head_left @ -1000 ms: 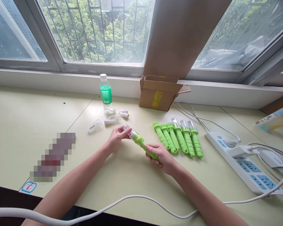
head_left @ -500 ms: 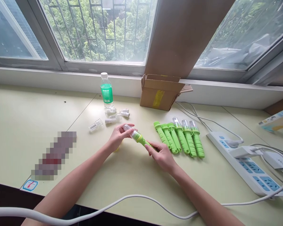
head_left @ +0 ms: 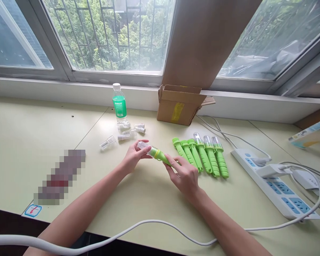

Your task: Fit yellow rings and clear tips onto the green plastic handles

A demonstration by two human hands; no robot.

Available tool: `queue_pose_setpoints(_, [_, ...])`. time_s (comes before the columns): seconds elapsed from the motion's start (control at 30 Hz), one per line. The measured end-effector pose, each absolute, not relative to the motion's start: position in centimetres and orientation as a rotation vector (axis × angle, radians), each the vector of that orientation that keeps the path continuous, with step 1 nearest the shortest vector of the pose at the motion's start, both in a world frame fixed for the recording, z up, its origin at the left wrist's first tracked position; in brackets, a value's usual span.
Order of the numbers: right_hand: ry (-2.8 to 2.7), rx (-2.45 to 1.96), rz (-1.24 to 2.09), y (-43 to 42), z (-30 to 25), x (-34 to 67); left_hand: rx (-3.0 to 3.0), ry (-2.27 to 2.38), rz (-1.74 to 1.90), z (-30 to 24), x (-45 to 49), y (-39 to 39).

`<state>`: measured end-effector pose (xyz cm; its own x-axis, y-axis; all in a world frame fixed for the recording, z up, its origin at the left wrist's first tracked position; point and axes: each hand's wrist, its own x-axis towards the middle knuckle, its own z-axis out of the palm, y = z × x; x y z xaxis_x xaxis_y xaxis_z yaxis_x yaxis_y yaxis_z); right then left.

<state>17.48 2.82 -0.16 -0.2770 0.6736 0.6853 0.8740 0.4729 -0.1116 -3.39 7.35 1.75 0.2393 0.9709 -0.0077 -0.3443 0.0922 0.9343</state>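
A green torch-like stick with a clear cap is held above the table, tilted with the cap to the upper left. My left hand is closed round the cap, thumb on top. My right hand grips the handle's lower end, which its fingers partly hide. Right of my hands lie several green sticks in a row: bare handles with threaded tops on the left, capped sticks on the right. Beyond my left hand lie loose clear caps and white cylindrical parts.
A water bottle with a green label stands behind the loose caps. An open cardboard box sits against the windowsill. On the right is a power strip with plugs and cables. A white cable crosses the front edge.
The stick has turned slightly flatter, and my right hand has rolled and risen a little round the handle. A yellow bit beneath my left hand no longer shows. The whole view has shifted slightly.
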Motion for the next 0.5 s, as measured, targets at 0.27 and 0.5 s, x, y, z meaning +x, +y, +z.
queue_pose_setpoints(0.27, [-2.019, -1.333, -0.401, 2.82, -0.18, 17.48, 0.933, 0.788, 1.158, 1.28, -3.08, 7.27])
queue_pose_setpoints(0.5, [-2.029, -1.384, -0.202, 2.33, -0.14, 16.66, 0.971, 0.788, 1.166, 1.41, -3.41, 7.38])
